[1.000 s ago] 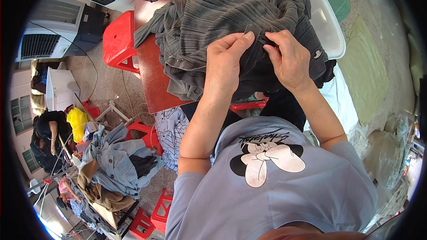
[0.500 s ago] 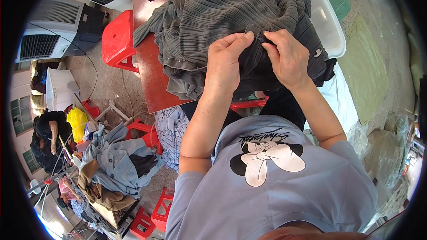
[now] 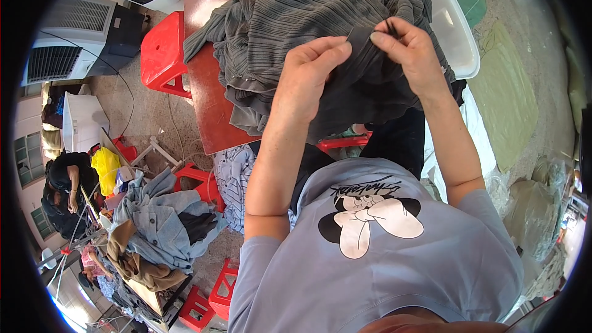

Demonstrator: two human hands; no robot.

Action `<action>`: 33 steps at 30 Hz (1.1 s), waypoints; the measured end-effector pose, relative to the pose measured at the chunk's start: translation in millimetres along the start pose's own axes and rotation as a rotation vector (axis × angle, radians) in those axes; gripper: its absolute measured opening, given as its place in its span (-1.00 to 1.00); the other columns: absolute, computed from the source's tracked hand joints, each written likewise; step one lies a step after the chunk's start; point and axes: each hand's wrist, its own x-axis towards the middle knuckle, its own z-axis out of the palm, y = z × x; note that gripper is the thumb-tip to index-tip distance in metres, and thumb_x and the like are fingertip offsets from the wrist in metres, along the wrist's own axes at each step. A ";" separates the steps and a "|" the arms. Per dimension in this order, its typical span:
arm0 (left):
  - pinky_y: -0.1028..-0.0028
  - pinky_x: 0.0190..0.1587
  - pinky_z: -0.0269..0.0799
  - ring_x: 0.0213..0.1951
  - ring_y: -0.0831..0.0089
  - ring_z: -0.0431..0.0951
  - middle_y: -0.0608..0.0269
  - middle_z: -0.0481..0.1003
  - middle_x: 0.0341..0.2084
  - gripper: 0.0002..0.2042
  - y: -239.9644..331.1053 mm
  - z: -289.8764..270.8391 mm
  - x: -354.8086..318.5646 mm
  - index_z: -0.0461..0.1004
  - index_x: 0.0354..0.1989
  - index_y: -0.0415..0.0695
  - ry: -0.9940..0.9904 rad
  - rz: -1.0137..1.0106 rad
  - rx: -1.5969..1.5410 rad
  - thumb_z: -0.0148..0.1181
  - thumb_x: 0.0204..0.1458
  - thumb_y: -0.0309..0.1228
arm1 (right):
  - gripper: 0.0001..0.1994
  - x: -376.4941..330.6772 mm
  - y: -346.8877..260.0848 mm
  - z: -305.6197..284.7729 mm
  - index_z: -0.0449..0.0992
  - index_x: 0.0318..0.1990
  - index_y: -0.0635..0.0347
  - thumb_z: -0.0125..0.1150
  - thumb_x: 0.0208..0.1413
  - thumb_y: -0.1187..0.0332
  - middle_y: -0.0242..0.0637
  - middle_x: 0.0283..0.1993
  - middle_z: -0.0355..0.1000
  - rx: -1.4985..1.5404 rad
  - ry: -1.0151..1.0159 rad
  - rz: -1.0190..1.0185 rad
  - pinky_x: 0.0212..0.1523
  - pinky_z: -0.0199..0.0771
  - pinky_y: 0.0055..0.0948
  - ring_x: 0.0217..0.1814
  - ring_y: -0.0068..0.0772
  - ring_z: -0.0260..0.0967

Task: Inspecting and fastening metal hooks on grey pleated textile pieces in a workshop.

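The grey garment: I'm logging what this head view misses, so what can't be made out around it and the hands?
- Head view: what the right hand pinches; its fingers cover it.
- The left hand hides the grey garment beneath.
- The red table: mostly under cloth.
- White tub: contents hidden by the garment.

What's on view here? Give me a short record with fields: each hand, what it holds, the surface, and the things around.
Left hand: left hand pinches a fold of the grey ribbed pleated fabric garment.
Right hand: right hand pinches the same fold a little apart from the left.
Surface: garment is heaped on a reddish-brown wooden table.
Beside the table: red plastic stool, white plastic tub.
Further off: pile of blue denim clothes, another person bent over.
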 end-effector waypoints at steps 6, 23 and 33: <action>0.57 -0.14 0.53 -0.26 0.51 0.64 0.14 0.65 -0.27 -0.75 10.4 -8.4 -5.3 0.57 -0.02 -0.40 -0.056 0.001 0.137 0.23 0.15 -0.55 | -0.86 10.4 -8.3 -17.6 0.57 -0.21 0.24 0.31 0.25 0.35 -0.63 -0.36 0.40 -0.063 0.018 -0.019 -0.28 0.24 -0.75 -0.32 -0.85 0.25; 0.63 -0.38 0.31 -0.48 0.68 0.47 0.34 0.58 -0.52 -0.85 4.1 -0.8 -0.1 0.65 -0.36 -0.32 0.048 0.038 0.091 0.29 0.10 -0.45 | -0.80 -14.6 -16.7 23.7 0.44 -0.18 0.15 0.35 0.15 0.36 -0.34 -0.35 0.47 -0.983 0.099 -0.735 -0.42 0.46 -0.36 -0.38 -0.26 0.52; 0.62 -0.27 0.43 -0.38 0.63 0.57 0.30 0.63 -0.42 -0.90 2.9 -2.0 0.6 0.64 -0.35 -0.26 0.035 0.040 0.108 0.28 0.12 -0.48 | -0.84 -12.1 -7.1 19.7 0.49 -0.08 0.19 0.24 0.29 0.33 -0.31 -0.38 0.48 -0.577 0.158 -0.533 -0.37 0.43 -0.48 -0.45 -0.39 0.45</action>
